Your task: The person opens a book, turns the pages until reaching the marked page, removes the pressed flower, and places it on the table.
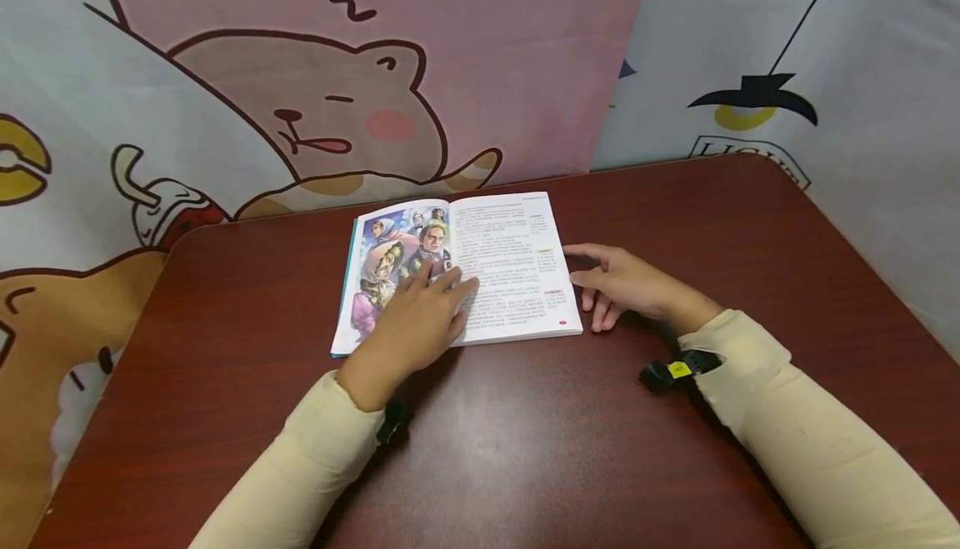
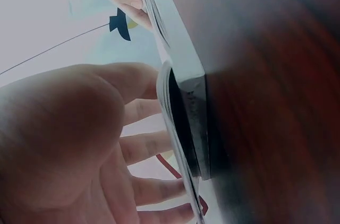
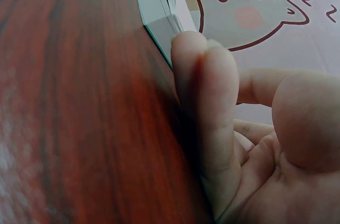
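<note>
Plainly, the head view puts an open illustrated book (image 1: 498, 270) on the counter (image 1: 525, 449), its long axis running left to right, page tops pointing toward the bear-printed backdrop (image 1: 322, 116). The left hand (image 1: 416, 316) lies across the gutter, hiding its near part; its grip is relaxed, fingers spread over the pages, grasping nothing. At the right edge, the right hand (image 1: 630, 282) has a loose grip, thumb and forefinger apart, with nothing clasped. The left wrist view alone reveals a dark gap beneath the arched left-hand pages. The right wrist view shows a thin teal cover edge, fingers blocking much beyond.
</note>
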Demonstrator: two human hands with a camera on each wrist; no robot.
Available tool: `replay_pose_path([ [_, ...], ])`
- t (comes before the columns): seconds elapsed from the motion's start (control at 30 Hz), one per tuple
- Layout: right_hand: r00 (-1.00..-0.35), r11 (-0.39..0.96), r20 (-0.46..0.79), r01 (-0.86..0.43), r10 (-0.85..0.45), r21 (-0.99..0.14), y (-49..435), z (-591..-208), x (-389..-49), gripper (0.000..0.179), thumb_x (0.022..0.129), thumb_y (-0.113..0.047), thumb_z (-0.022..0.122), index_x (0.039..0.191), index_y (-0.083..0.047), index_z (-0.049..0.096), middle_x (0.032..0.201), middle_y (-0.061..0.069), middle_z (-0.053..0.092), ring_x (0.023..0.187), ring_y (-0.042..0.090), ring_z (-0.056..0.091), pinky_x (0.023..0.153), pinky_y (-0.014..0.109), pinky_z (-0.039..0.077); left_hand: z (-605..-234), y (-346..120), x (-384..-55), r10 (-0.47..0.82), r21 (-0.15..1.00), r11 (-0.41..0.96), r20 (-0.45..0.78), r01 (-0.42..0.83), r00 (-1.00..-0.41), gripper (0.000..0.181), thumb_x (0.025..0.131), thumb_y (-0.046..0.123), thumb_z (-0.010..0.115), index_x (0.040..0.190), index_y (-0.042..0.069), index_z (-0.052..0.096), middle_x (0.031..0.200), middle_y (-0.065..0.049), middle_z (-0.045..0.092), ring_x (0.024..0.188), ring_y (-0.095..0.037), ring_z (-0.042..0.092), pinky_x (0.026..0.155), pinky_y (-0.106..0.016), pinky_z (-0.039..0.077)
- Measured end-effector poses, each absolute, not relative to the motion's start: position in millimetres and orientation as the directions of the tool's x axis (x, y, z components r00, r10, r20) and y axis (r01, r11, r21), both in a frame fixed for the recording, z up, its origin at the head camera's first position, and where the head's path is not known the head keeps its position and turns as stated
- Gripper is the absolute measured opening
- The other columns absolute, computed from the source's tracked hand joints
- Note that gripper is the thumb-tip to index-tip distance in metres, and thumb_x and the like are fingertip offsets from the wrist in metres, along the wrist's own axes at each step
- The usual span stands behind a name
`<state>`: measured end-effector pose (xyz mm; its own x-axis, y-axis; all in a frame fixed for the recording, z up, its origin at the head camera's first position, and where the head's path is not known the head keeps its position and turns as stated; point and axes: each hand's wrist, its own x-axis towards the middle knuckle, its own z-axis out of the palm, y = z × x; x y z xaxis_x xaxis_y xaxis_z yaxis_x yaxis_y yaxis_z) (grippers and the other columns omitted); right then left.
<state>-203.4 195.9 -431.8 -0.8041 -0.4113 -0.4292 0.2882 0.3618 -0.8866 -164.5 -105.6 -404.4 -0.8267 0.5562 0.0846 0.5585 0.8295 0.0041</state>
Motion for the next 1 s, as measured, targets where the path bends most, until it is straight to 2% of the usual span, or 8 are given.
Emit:
replay_pose_path([
  [0.23,-0.806,0.367,-0.429,0.286,-0.408,-0.885,196.5,-432.1,-203.2,0.056,0.094,-0.023,0.05,0.144,-0.025,0.025,0.07,0.016,0.054,0.05,0.031,0.063,0.051,0.048,0.052,-403.6,-105.0,-163.9,0.546,0.023,0.837,0.022,0.546,-0.837,0.046,0.091,0.032,0.053,0.136,0.024,0.046,0.138,-0.008,0.048,0.129,-0.045,0.037,0.099,-0.056,0.037],
  [0.4,-0.804,0.37,-0.434,0.29,-0.407,-0.883,196.5,-431.8,-203.2,0.056,0.094,-0.023,0.05,0.144,-0.026,0.025,0.071,0.016,0.054,0.05,0.031,0.063,0.051,0.048,0.052,-402.9,-104.3,-163.2,0.527,0.051,0.85,-0.031,0.525,-0.849,0.053,0.091,0.048,0.047,0.139,0.024,0.041,0.142,-0.008,0.043,0.133,-0.044,0.03,0.103,-0.056,0.031],
  [0.53,-0.804,0.372,-0.436,0.291,-0.404,-0.881,196.7,-431.4,-203.1,0.056,0.094,-0.022,0.05,0.144,-0.026,0.025,0.071,0.016,0.054,0.05,0.031,0.063,0.051,0.048,0.052,-403.9,-103.7,-163.2,0.528,0.047,0.849,-0.038,0.526,-0.849,0.063,0.087,0.06,0.044,0.14,0.027,0.039,0.143,-0.008,0.042,0.134,-0.044,0.029,0.103,-0.057,0.031],
  [0.77,-0.805,0.37,-0.433,0.288,-0.407,-0.883,195.8,-430.2,-202.6,0.056,0.094,-0.022,0.05,0.144,-0.026,0.025,0.071,0.016,0.054,0.05,0.031,0.063,0.051,0.048,0.052,-405.9,-104.8,-162.5,0.553,0.024,0.833,-0.018,0.553,-0.833,0.074,0.079,0.071,0.046,0.141,0.031,0.036,0.142,-0.009,0.042,0.131,-0.046,0.031,0.101,-0.058,0.033],
  [1.0,-0.805,0.378,-0.434,0.286,-0.403,-0.881,195.6,-430.9,-203.0,0.056,0.094,-0.024,0.051,0.144,-0.027,0.026,0.072,0.017,0.055,0.051,0.031,0.063,0.051,0.048,0.052,-405.5,-104.3,-161.6,0.573,0.019,0.82,-0.029,0.573,-0.819,0.076,0.076,0.071,0.05,0.141,0.035,0.034,0.146,-0.006,0.037,0.134,-0.043,0.029,0.1,-0.061,0.031],
])
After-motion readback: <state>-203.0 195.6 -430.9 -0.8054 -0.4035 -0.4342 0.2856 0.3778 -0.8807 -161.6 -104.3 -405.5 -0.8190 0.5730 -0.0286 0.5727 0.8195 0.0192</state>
